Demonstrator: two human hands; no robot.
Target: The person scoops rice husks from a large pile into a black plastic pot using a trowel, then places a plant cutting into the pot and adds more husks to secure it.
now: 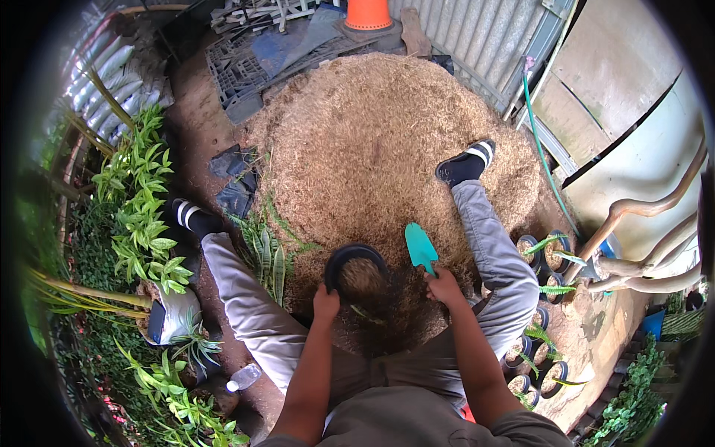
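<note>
My left hand (326, 303) grips the rim of a round black plant pot (337, 262), its mouth facing up towards me. Brown, chaffy potting material (362, 277) shows inside the pot. In my right hand (444, 287) is the handle of a teal garden trowel (420, 245), its blade pointing away from me and bare of material. The trowel is to the right of the pot, apart from it. Both are over the near side of a broad heap of tan husk-like material (380, 139). A small green leafy cutting (366, 316) lies just below the pot.
Snake plant leaves (272, 262) and fern fronds lie left of the pot. Several small potted plants (550, 377) stand to the right. A clear plastic bottle (244, 377) lies at lower left. Beyond the heap are an orange traffic cone (367, 15) and a black plastic pallet (237, 75).
</note>
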